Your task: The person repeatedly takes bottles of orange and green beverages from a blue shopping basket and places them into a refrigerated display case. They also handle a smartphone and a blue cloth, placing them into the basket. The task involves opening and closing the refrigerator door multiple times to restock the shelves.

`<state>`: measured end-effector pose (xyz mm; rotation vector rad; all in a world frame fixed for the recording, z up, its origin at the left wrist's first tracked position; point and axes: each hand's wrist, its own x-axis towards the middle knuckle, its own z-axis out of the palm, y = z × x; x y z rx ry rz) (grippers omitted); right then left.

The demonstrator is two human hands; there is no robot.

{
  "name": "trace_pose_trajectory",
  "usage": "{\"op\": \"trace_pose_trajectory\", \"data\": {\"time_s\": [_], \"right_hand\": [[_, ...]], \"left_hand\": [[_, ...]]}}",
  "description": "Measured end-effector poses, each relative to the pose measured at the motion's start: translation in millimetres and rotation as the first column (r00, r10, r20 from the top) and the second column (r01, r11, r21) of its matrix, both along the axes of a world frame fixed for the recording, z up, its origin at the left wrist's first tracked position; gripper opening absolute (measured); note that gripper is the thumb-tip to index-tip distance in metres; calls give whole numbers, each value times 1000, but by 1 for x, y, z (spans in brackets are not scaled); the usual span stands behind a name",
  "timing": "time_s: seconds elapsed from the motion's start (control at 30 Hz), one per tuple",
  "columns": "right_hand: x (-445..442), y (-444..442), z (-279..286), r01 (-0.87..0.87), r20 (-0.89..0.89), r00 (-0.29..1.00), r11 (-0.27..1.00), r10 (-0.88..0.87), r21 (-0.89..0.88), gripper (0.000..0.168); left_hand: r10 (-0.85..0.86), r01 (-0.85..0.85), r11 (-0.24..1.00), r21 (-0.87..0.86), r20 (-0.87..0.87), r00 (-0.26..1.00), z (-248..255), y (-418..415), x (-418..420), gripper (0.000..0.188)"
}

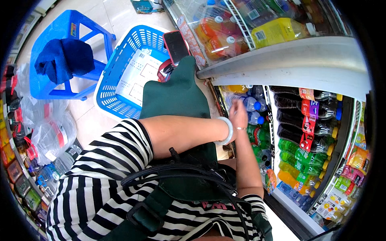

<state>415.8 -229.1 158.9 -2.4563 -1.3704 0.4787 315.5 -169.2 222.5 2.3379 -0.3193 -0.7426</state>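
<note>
My right hand [238,113], blurred, reaches into the lower part of a drinks cooler, by clear plastic bottles [251,104] with blue caps. Its fingers are too indistinct to show whether they hold anything. My left arm, wearing a pale bangle [225,131], crosses from the left. Only a sliver of my left hand [233,137] shows beside the right wrist; the rest is hidden behind it. Green bottles [260,135] lie just below the hands. Rows of dark cola bottles [291,119] and green soda bottles [301,150] fill the shelf to the right.
A blue plastic basket [105,90] contains a printed sheet [132,79]; a red-edged phone [176,46] is at its rim. Left of it stands a blue stool [45,87] bearing a dark blue cloth [68,58]. Bagged bottles [54,135] line the left. A silver cooler frame [286,57] crosses the upper right.
</note>
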Motion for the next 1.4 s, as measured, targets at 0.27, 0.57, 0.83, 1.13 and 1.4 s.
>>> {"op": "trace_pose_trajectory", "data": {"time_s": [0.27, 0.57, 0.83, 1.13, 1.4], "right_hand": [[-51, -69, -83, -176, -246, 967, 866, 63, -469, 20], [-71, -98, -111, -244, -236, 962, 809, 135, -535, 23], [-74, -87, -110, 35, 65, 998, 970, -19, -241, 38], [-45, -124, -157, 20, -263, 960, 963, -94, -269, 41], [-32, -113, -83, 150, -281, 930, 943, -236, -296, 38]], "left_hand": [[59, -44, 995, -88, 177, 982, -25, -1, -3, 27], [249, -245, 968, -56, 78, 965, -16, 13, -13, 23], [429, -429, 903, -25, 80, 900, -27, 14, -6, 28], [474, -475, 880, -7, 45, 879, -33, -3, 14, 29], [446, -443, 882, 158, 20, 895, -70, 0, 13, 28]]}}
